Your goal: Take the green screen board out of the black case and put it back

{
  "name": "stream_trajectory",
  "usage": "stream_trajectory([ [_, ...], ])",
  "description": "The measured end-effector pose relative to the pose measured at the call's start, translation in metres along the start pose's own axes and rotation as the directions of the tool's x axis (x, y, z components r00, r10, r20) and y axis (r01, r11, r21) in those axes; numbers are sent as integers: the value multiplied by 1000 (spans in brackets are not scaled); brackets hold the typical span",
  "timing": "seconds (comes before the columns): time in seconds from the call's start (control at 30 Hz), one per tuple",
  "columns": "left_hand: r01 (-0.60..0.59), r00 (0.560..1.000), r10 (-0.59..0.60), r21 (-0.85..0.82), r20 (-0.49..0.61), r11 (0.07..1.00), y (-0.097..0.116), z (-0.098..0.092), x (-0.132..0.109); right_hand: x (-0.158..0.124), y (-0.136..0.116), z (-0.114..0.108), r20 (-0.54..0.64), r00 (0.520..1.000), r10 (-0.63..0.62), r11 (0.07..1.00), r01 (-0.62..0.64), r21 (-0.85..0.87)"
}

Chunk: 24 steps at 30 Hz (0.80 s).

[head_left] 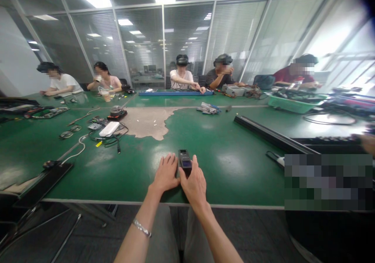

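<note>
A small black device (pixel 184 160) with a little screen lies on the green table (pixel 222 157) near its front edge. My right hand (pixel 193 181) wraps around the device's near end, thumb along its side. Flat on the table just left of the device rests my left hand (pixel 166 173), fingers spread and touching the device's left side. A silver bracelet (pixel 141 228) circles my left wrist.
A white box with black cables (pixel 109 129) lies to the left, a long black bar (pixel 272 136) to the right, a black slab (pixel 43 183) at the left front edge. Several people sit along the far side with tools and a green basket (pixel 293 103).
</note>
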<state>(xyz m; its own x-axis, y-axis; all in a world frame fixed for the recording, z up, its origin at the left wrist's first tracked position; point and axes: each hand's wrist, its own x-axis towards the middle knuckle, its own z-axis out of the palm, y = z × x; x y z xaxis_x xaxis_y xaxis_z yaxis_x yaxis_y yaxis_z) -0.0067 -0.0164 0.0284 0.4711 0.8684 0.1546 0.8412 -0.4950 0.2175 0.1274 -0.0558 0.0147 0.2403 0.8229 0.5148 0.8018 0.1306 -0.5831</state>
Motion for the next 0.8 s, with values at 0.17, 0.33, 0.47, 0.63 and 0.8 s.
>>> stream_trajectory([
  [0.17,4,1000,-4,3,1,1000,-2,1,1,2,-1,1,-5,1000,14,1000,-14,21],
  [0.33,5,1000,-5,1,0,1000,-2,0,0,11,-10,-10,-49,999,24,994,-18,109],
  [0.47,4,1000,-5,-14,-15,1000,0,-1,0,24,-10,-26,-125,990,67,980,-42,192],
  [0.63,6,1000,-7,-22,-26,1000,0,-1,0,29,14,-31,-132,985,112,988,-97,119],
  [0.8,11,999,-11,-2,-49,1000,1,-1,-1,23,32,-26,-84,985,152,985,-145,89],
])
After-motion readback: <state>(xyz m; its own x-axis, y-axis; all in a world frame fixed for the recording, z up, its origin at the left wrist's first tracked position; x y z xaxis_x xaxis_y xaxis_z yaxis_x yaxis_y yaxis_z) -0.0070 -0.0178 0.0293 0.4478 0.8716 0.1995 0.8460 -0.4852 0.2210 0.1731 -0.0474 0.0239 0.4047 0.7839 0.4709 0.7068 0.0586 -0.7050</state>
